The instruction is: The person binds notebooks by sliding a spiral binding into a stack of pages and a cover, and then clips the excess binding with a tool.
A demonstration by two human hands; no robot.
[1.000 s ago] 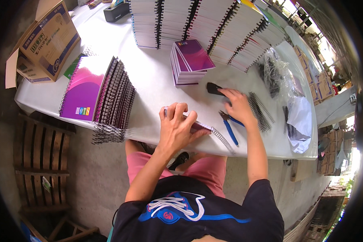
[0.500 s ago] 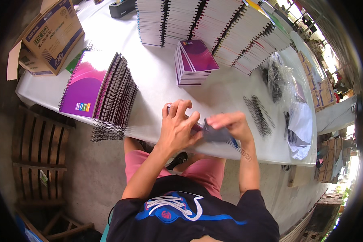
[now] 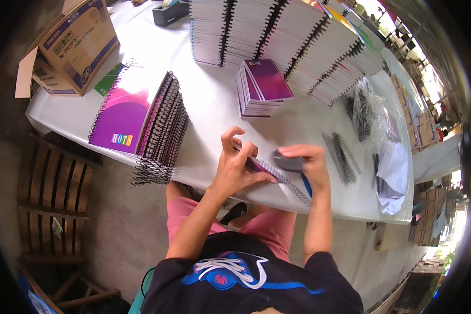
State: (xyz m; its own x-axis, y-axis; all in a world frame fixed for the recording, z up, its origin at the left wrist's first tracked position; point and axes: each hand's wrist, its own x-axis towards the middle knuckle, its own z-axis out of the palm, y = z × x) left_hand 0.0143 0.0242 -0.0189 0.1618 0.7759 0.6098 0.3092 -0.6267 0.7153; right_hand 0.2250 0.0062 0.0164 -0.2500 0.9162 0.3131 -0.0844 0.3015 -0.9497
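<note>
Pressing flat with left hand (image 3: pixel 235 167) on spiral notebook (image 3: pixel 277 178) at frame centre, right hand (image 3: pixel 309 162) closed around dark tool (image 3: pixel 288 162) beside it, on white table (image 3: pixel 214 110).

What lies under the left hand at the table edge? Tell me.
The left hand presses on a spiral-bound notebook lying on the white table. Its wire spine shows beside the fingers; the cover under the palm is hidden.

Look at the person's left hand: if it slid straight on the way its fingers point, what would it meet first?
Probably the right hand with its dark tool, just across the spiral notebook that the left hand presses; depth is uncertain.
</note>
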